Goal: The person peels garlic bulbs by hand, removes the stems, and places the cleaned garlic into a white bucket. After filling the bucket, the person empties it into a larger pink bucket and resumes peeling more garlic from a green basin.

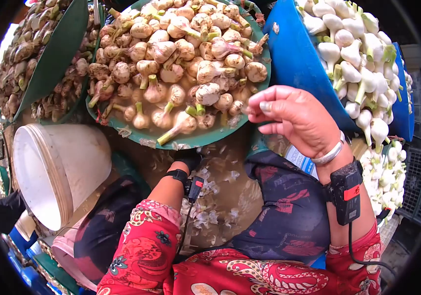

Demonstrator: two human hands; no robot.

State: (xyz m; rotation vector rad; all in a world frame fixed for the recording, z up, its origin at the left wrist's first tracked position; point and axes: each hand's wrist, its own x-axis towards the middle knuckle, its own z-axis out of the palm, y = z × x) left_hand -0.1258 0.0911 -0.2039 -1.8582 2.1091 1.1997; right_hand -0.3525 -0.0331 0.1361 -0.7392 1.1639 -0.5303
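My right hand [296,115] is raised at the right rim of a round green tub [210,142]. Its fingers are curled together in a pinch; whatever they hold, if anything, is too small to make out. The tub holds muddy water and a heap of soiled garlic bulbs [164,51] with short cut stems. Low in front of the tub, my left hand [190,158] is in dark shadow, apparently dark-covered, just below the rim. Its fingers are hidden. Wet scraps of garlic skin [208,206] lie on the brown ground beneath it.
A blue tub [289,64] at right is beside piled clean white garlic [353,54], with more white bulbs [382,177] lower down. A white bucket [83,157] lies tipped at left. Behind it, a green container wall [60,59] stands among unwashed garlic [24,59].
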